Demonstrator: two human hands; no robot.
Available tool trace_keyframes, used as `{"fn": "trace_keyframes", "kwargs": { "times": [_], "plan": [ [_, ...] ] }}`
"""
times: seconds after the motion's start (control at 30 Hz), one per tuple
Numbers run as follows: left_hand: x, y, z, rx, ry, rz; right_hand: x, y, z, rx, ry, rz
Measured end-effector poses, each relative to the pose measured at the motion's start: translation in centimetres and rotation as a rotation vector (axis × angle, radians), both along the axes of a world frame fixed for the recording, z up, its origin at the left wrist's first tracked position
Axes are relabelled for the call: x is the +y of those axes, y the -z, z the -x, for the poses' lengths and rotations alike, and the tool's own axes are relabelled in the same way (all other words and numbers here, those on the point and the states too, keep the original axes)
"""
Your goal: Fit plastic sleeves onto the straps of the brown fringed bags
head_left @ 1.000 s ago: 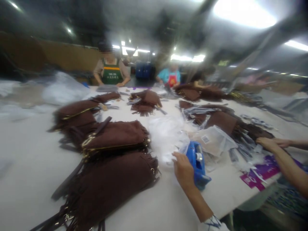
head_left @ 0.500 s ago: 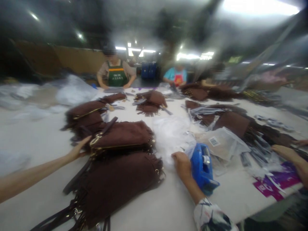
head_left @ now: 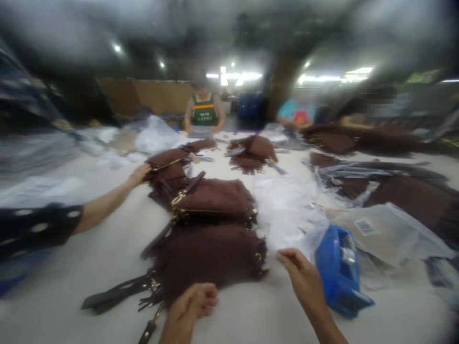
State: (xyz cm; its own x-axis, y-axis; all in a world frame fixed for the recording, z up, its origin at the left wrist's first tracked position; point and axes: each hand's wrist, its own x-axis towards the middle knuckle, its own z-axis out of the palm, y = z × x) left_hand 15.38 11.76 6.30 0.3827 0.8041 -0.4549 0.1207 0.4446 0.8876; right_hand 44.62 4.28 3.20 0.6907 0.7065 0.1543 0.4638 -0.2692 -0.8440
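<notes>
My left hand (head_left: 191, 308) is closed, fingers curled, over the front edge of a dark brown fringed handbag (head_left: 211, 258). What is in it, if anything, is hidden. My right hand (head_left: 303, 274) has thumb and fingers pinched together, between that bag and a blue tape dispenser (head_left: 337, 267). I cannot make out anything in the pinch. Just beyond it lies crumpled clear plastic (head_left: 287, 205). A second brown handbag (head_left: 218, 196) with a gold zip sits behind the first. Straps and metal clips trail at the front bag's left side.
From the left, a co-worker's arm in a polka-dot sleeve (head_left: 39, 227) reaches to another brown bag (head_left: 168, 160). More brown bags (head_left: 405, 196) and a barcoded plastic bag (head_left: 380, 229) lie to the right. A person in a green apron (head_left: 205, 112) stands across the table.
The view has turned left, so things sit further right. My left hand has come into view at the bottom. The co-worker's hand has moved from the zipped bag to the bag behind.
</notes>
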Motion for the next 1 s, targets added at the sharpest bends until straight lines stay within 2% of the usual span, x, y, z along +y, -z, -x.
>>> {"fn": "trace_keyframes", "kwargs": {
  "times": [0.07, 0.1, 0.13, 0.2, 0.3, 0.37, 0.4, 0.5, 0.57, 0.63, 0.67, 0.73, 0.83, 0.93, 1.0],
  "plan": [
    [0.0, 0.0, -4.0, -0.245, 0.113, 0.378, -0.7, 0.1, 3.5, -0.054, -0.114, 0.005],
    [0.1, 0.2, -5.7, -0.328, 0.181, 0.508, -1.1, 0.3, 5.3, -0.096, -0.172, -0.025],
    [0.3, 0.6, -7.0, -0.390, 0.216, 0.567, -1.5, 0.5, 7.0, -0.141, -0.228, -0.069],
    [0.6, 1.7, -8.4, -0.439, 0.226, 0.526, -2.4, 1.0, 9.9, -0.237, -0.348, -0.148],
    [0.5, 3.6, -8.3, -0.313, 0.223, 0.370, -3.9, 1.6, 12.7, -0.322, -0.529, -0.183],
    [0.0, 4.5, -7.4, -0.241, 0.262, 0.318, -5.1, 1.8, 13.2, -0.259, -0.566, -0.162],
    [-0.3, 4.7, -6.9, -0.219, 0.260, 0.293, -5.6, 1.9, 13.1, -0.179, -0.521, -0.132],
    [-1.2, 4.4, -5.4, -0.167, 0.213, 0.197, -6.3, 2.0, 12.8, 0.255, -0.177, 0.028],
    [-2.0, 3.9, -4.2, -0.174, 0.269, 0.176, -5.7, 1.9, 13.0, 0.655, -0.032, 0.112],
    [-2.8, 3.5, -2.6, -0.201, 0.348, 0.181, -4.4, 1.6, 13.8, 0.967, -0.098, 0.116],
    [-3.2, 3.4, -1.6, -0.197, 0.374, 0.175, -3.7, 1.3, 14.4, 1.040, -0.157, 0.095],
    [-3.7, 3.2, 1.2, -0.127, 0.389, 0.127, -2.3, 0.8, 15.6, 0.997, -0.219, 0.043],
    [-3.7, 2.7, 5.8, 0.002, 0.350, 0.033, -1.0, 0.4, 17.7, 0.758, -0.279, 0.044],
    [-2.9, 1.4, 9.0, 0.027, 0.187, -0.020, -0.3, 0.4, 20.4, 0.661, -0.465, 0.111],
    [-2.5, 0.5, 9.8, -0.002, 0.091, -0.040, -0.1, 0.3, 22.4, 0.668, -0.558, 0.150]
  ]
}}
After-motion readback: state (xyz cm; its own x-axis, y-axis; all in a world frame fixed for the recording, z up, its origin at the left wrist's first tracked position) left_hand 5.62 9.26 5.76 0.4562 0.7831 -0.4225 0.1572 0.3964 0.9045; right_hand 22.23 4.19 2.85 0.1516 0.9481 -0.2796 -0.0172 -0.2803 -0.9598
